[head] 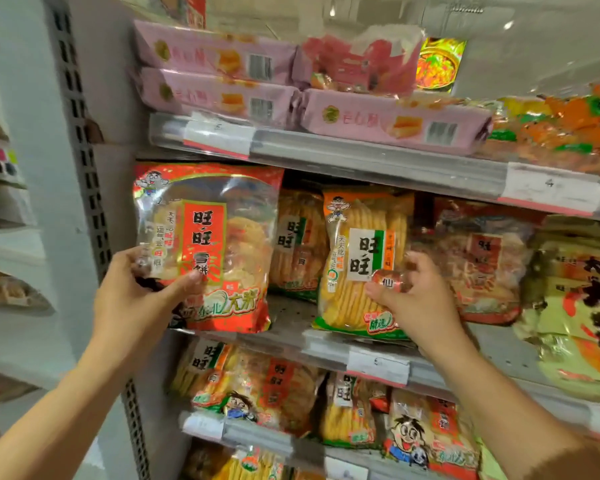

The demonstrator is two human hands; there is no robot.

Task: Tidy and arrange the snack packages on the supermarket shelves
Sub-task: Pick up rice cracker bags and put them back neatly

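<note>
A red rice cracker bag (219, 216) stands upright at the left end of the middle shelf (329, 344). My left hand (136, 292) grips its lower left corner, thumb across the front. To its right stands an orange and green cracker bag (357, 237); my right hand (416, 292) holds its lower right edge, fingers curled on the packet. Another orange bag (297, 244) leans behind, between the two.
Pink boxes (215, 53) are stacked on the upper shelf (378, 154). More red and yellow bags (482, 258) fill the middle shelf's right side. The lower shelf (257, 434) holds several cracker bags. A perforated grey upright (84, 140) bounds the shelves at left.
</note>
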